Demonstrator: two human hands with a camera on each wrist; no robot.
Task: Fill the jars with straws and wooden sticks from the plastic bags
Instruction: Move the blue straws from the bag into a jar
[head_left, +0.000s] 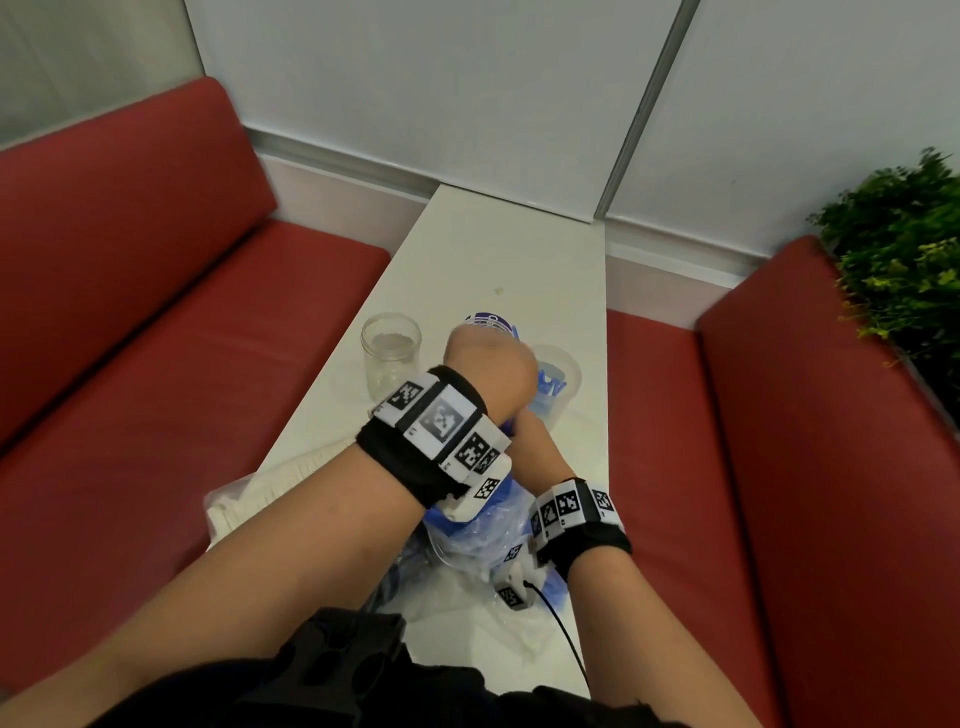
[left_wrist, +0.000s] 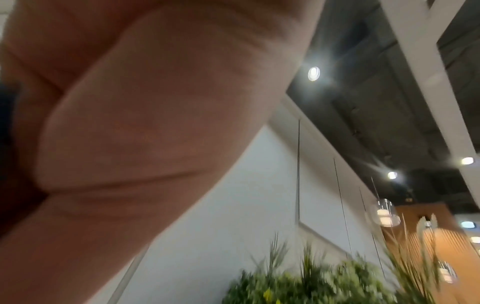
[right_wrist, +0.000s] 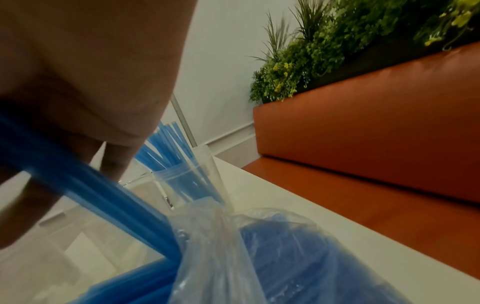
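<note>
Looking down from your head camera, your left hand (head_left: 491, 364) is raised over the long white table (head_left: 550, 270), its back toward you and its fingers hidden, so you cannot tell from here whether they are curled or straight. Your left wrist camera does not settle it: it shows only blurred palm skin (left_wrist: 145, 131), the white wall, ceiling lights and a blurred green plant.

Take the clear plastic jar with blue straws standing in it (head_left: 555, 387) as your landmark. An empty clear glass jar (head_left: 390, 353) stands to its left, well apart, with your left hand between them in this view. Your right hand (head_left: 535, 447) sits just nearer to you than the landmark jar, mostly covered by the left wristband, so the head view hides its grip.

The right wrist camera fills that gap. There your right hand (right_wrist: 85, 82) has a bundle of long blue plastic straws (right_wrist: 91, 185) running under the palm, with fingers (right_wrist: 116, 162) coming down beside them; the hand seems to be closed round the bundle, though blur hides the fingertips. The bundle runs into the crumpled clear plastic bag of blue straws (right_wrist: 259, 257), lying on the table nearer you than the landmark jar (right_wrist: 182, 181).

Only the head view shows a second clear plastic bag with pale contents (head_left: 270, 488), lying nearer you and to the left of the landmark jar. Red cushioned benches (head_left: 156, 322) flank the table on both sides.
</note>
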